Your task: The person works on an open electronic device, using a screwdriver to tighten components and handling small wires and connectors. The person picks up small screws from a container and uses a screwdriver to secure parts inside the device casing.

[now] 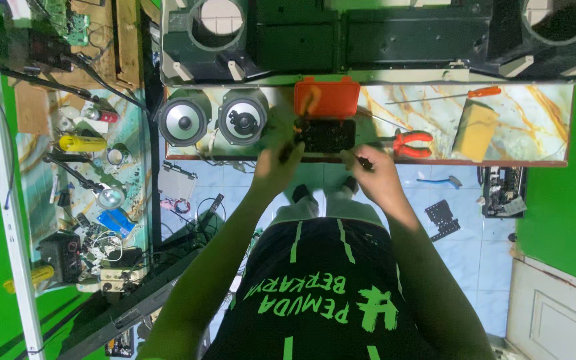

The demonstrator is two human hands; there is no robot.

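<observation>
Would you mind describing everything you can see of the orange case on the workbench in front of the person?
The orange case is a small, rectangular hinged box that looks like plastic. It lies open on the marble-patterned workbench, its orange lid folded back toward the far edge and its dark tray toward the person. The tray holds small dark pieces, too blurred to identify. The left hand reaches over the tray's near-left corner, and the right hand sits at its near-right corner. Red-handled pliers lie just right of it.

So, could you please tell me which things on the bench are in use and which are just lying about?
In use: left hand, right hand, open orange case.

Lying about: two speakers, red pliers, orange screwdriver, yellow sponge.
</observation>
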